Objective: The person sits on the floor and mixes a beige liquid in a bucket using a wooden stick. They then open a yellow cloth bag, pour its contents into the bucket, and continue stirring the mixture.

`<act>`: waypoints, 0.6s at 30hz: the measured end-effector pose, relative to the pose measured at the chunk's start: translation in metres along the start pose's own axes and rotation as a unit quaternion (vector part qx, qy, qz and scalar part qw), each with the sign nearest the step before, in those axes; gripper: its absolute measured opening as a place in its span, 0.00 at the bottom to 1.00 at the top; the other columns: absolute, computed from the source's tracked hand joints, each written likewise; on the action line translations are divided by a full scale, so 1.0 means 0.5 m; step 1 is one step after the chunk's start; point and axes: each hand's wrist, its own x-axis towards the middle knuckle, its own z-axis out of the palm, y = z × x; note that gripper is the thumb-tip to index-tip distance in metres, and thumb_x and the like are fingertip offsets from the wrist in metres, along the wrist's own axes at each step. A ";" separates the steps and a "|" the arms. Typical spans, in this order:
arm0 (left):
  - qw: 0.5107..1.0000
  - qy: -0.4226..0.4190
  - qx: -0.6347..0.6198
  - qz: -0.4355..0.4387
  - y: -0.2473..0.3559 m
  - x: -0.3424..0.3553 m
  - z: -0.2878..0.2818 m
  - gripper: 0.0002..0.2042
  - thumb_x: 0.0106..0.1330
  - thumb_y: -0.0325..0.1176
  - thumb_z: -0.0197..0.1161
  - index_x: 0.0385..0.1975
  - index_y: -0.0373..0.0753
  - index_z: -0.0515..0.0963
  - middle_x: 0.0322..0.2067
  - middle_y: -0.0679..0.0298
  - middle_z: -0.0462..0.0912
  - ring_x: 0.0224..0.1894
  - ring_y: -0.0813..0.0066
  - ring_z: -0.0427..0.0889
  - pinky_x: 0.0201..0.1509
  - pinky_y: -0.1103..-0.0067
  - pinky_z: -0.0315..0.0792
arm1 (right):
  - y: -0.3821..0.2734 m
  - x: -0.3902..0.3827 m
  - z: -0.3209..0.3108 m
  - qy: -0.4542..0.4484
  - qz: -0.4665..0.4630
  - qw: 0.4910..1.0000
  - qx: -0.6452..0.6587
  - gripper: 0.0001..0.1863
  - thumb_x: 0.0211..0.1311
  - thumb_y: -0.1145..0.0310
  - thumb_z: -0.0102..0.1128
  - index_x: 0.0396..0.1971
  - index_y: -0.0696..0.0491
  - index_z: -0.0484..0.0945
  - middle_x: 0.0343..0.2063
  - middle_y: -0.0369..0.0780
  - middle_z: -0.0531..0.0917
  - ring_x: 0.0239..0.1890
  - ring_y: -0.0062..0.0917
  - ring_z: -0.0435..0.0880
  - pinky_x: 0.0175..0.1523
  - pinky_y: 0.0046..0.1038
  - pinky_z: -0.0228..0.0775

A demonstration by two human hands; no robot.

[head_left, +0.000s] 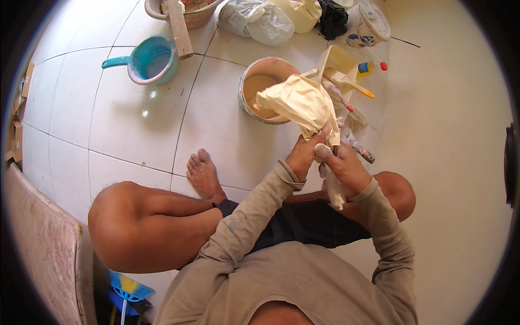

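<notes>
My left hand point(305, 155) and my right hand point(346, 169) are close together above my lap, both closed on the gathered neck of a cream-coloured bag point(299, 101). The bag looks like soft plastic and bulges up and away from me; its contents are hidden. A whitish, twisted tail point(335, 194) hangs below my right hand. Beyond the bag stands a round bucket point(245, 103) of tan liquid, partly covered from view by it. Just right of the bag, several brushes, one with an orange-tipped handle point(355, 86), rest at a cream rectangular container point(340, 58).
A teal dipper point(172, 67) stands on the tiled floor at left. A wooden board point(179, 32) leans across a basin point(201, 19). Plastic bags point(257, 21) and a white tub point(374, 24) stand at the back. A mattress point(49, 244) and a broom point(127, 290) are at lower left.
</notes>
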 end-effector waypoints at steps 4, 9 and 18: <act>0.998 0.047 -0.039 0.023 0.007 -0.003 0.010 0.18 0.70 0.32 0.53 0.58 0.36 0.64 0.46 0.60 0.76 0.46 0.73 0.78 0.47 0.76 0.76 | 0.027 0.018 -0.002 0.018 0.002 0.994 -0.105 0.21 0.65 0.51 0.56 0.28 0.57 0.72 0.18 0.33 0.73 0.19 0.15 0.69 0.22 0.21 0.60; 0.993 0.049 -0.102 0.012 0.044 -0.007 0.038 0.15 0.67 0.28 0.57 0.52 0.38 0.67 0.40 0.60 0.77 0.38 0.71 0.81 0.37 0.74 0.80 | 0.069 0.027 -0.008 0.054 -0.216 0.943 -0.247 0.14 0.65 0.61 0.55 0.29 0.58 0.73 0.20 0.35 0.71 0.21 0.19 0.68 0.25 0.23 0.61; 0.988 0.110 -0.106 -0.031 0.008 0.017 -0.028 0.13 0.66 0.36 0.58 0.47 0.41 0.69 0.33 0.60 0.77 0.34 0.67 0.82 0.31 0.73 0.80 | 0.110 0.047 -0.001 0.063 -0.452 0.792 -0.406 0.06 0.64 0.68 0.52 0.35 0.55 0.73 0.23 0.35 0.69 0.22 0.20 0.69 0.26 0.23 0.60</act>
